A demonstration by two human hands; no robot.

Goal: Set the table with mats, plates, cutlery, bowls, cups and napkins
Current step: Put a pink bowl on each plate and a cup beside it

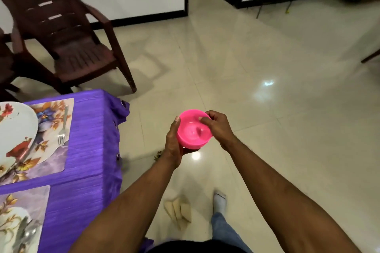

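The table [86,150], draped in a purple cloth, stands at the left with 2 floral mats [53,150] laid, the farther one already bearing a plate [14,135] and a fork [62,127], so the bowls look like the step in hand. Well clear of it, out over the floor, the pink bowl [193,129] is held upright in both hands, probably to carry it level. The left hand [174,144] cups its side and base with fingers curled round, while the right hand [218,127] pinches the far rim, thumb inside.
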